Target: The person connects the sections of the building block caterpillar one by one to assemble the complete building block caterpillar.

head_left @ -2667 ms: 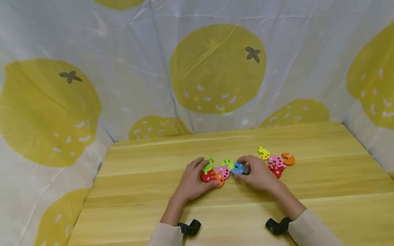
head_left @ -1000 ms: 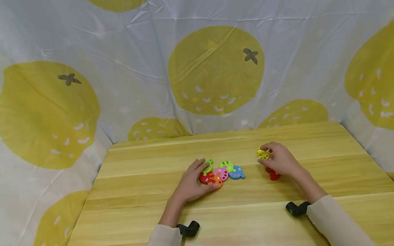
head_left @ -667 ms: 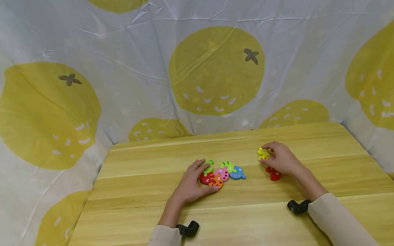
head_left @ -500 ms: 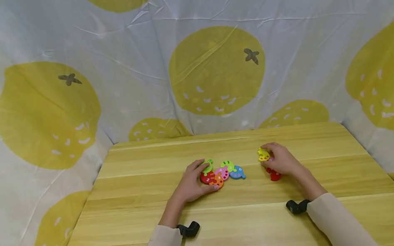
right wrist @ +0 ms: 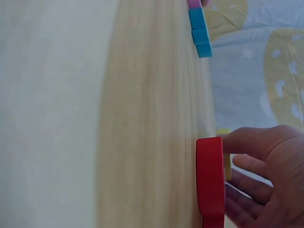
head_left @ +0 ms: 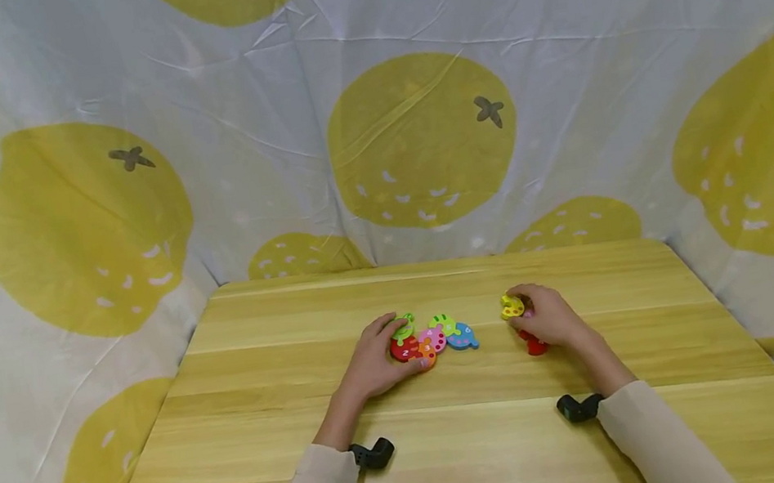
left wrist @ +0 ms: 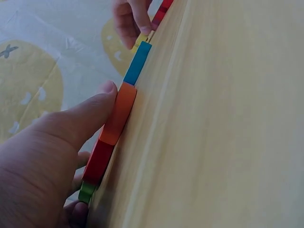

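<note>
A row of joined, numbered puzzle pieces lies flat on the table. It has a green face piece (head_left: 405, 326), a red 2 (head_left: 403, 350), an orange 3 (head_left: 429, 357), a pink 4 (head_left: 431, 340), a green 5 (head_left: 442, 323) and a blue 6 (head_left: 461, 337). My left hand (head_left: 372, 362) grips the row's left end, thumb on the orange edge and fingertips by the green face piece. To the right, my right hand (head_left: 548, 315) pinches a yellow puzzle piece (head_left: 512, 306), apart from the row. A red piece (right wrist: 210, 175) lies below that hand, which hides most of a pink one.
The wooden table (head_left: 278, 314) reaches back to a hanging cloth (head_left: 252, 128) with a yellow fruit print. Black wrist cameras (head_left: 374, 454) sit on both wrists. Bare wood lies between the blue piece and the yellow one.
My right hand has let go of the blue piece, moved right and taken hold of the yellow piece, which now looks turned. The left hand has stayed on the row.
</note>
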Motion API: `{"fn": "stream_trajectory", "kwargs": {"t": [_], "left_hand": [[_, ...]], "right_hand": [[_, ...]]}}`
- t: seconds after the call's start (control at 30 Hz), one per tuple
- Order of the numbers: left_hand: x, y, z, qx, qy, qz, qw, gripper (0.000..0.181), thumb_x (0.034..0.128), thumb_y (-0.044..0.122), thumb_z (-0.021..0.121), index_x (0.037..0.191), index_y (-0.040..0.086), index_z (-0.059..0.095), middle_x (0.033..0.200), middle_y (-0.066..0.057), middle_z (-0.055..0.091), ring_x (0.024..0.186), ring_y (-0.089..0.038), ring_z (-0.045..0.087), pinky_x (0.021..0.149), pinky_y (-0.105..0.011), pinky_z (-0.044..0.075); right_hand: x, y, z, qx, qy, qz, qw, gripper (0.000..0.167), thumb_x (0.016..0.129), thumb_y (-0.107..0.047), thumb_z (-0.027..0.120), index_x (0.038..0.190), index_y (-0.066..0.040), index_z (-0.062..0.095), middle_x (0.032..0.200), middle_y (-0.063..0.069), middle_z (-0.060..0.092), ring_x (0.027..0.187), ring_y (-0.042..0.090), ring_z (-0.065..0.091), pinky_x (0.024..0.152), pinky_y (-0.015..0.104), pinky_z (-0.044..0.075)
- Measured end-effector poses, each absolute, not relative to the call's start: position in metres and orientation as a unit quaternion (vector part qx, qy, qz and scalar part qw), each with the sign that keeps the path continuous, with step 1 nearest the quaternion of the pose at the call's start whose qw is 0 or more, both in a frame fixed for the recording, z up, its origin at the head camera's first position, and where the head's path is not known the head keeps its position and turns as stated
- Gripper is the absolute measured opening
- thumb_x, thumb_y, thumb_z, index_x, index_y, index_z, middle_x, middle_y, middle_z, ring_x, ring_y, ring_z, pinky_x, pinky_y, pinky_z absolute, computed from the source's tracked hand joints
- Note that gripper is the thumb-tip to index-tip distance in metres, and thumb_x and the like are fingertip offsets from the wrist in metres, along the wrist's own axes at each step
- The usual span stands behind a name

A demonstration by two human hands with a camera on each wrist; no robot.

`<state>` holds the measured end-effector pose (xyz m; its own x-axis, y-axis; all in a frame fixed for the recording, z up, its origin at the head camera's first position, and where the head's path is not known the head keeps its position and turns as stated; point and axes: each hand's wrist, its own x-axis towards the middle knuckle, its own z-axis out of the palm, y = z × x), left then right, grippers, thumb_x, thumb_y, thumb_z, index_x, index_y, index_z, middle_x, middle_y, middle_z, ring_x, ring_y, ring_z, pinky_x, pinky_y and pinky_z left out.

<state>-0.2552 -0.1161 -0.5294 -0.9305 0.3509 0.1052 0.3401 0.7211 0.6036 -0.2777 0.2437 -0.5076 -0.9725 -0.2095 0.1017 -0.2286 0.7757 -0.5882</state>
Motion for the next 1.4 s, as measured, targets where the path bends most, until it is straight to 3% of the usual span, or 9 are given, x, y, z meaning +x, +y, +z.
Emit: {"fn": "stream_trajectory", "kwargs": {"t": [0.2, 0.4, 0.57, 0.73, 0.83, 1.03, 1.4], "left_hand": [[-0.255, -0.115, -0.53, 0.176, 0.93, 0.324, 0.012, 0.089, 0.0784, 0.065, 0.08, 0.151, 0.021, 0.053, 0.165, -0.004, 0.037, 0.154, -0.031, 0.031, 0.122, -0.056, 0.033], [-0.256, -0.116, -0.528, 0.174, 0.925, 0.337, 0.027, 0.088, 0.0792, 0.062, 0.081, 0.151, 0.02, 0.052, 0.166, -0.004, 0.035, 0.155, -0.032, 0.029, 0.123, -0.056, 0.032], [-0.257, -0.119, -0.527, 0.171, 0.925, 0.337, 0.031, 0.09, 0.078, 0.064, 0.082, 0.152, 0.02, 0.052, 0.166, -0.005, 0.035, 0.155, -0.032, 0.029, 0.122, -0.056, 0.033], [-0.258, -0.123, -0.53, 0.171, 0.926, 0.335, 0.029, 0.093, 0.0754, 0.068, 0.081, 0.151, 0.022, 0.053, 0.164, -0.003, 0.037, 0.153, -0.031, 0.031, 0.12, -0.055, 0.037], [-0.259, -0.124, -0.531, 0.173, 0.922, 0.345, 0.028, 0.093, 0.0741, 0.069, 0.082, 0.15, 0.023, 0.053, 0.163, -0.002, 0.037, 0.153, -0.03, 0.032, 0.119, -0.056, 0.039], [-0.262, -0.124, -0.527, 0.172, 0.918, 0.357, 0.019, 0.092, 0.0732, 0.066, 0.084, 0.149, 0.024, 0.055, 0.163, -0.002, 0.038, 0.152, -0.03, 0.032, 0.118, -0.056, 0.039], [-0.26, -0.124, -0.531, 0.174, 0.917, 0.358, 0.024, 0.091, 0.0737, 0.065, 0.085, 0.148, 0.022, 0.056, 0.162, -0.004, 0.039, 0.152, -0.031, 0.033, 0.119, -0.056, 0.038]], "right_hand": [[-0.265, 0.237, -0.5, 0.117, -0.933, 0.34, 0.031, 0.056, 0.088, -0.017, 0.08, 0.137, 0.0, 0.06, 0.13, 0.024, 0.065, 0.114, 0.04, 0.064, 0.098, 0.056, 0.054], [-0.254, 0.23, -0.496, 0.141, -0.927, 0.344, 0.048, 0.065, 0.087, -0.016, 0.082, 0.143, 0.003, 0.055, 0.126, 0.022, 0.064, 0.11, 0.038, 0.064, 0.093, 0.053, 0.056], [-0.249, 0.222, -0.494, 0.149, -0.926, 0.345, 0.046, 0.073, 0.086, -0.016, 0.084, 0.148, 0.004, 0.049, 0.12, 0.017, 0.062, 0.099, 0.029, 0.06, 0.084, 0.043, 0.056], [-0.245, 0.215, -0.499, 0.155, -0.926, 0.34, 0.048, 0.07, 0.084, -0.02, 0.086, 0.143, 0.003, 0.056, 0.114, 0.012, 0.062, 0.09, 0.021, 0.056, 0.075, 0.028, 0.05], [-0.241, 0.212, -0.502, 0.152, -0.922, 0.355, 0.043, 0.069, 0.083, -0.019, 0.087, 0.14, 0.004, 0.057, 0.116, 0.013, 0.061, 0.091, 0.019, 0.057, 0.077, 0.026, 0.052], [-0.238, 0.206, -0.502, 0.142, -0.916, 0.374, 0.033, 0.068, 0.08, -0.019, 0.09, 0.138, 0.0, 0.059, 0.129, 0.014, 0.06, 0.093, 0.02, 0.059, 0.083, 0.033, 0.054], [-0.232, 0.189, -0.506, 0.138, -0.909, 0.393, -0.003, 0.067, 0.079, -0.02, 0.091, 0.138, -0.006, 0.062, 0.124, 0.01, 0.064, 0.092, 0.016, 0.06, 0.082, 0.028, 0.054]]}}
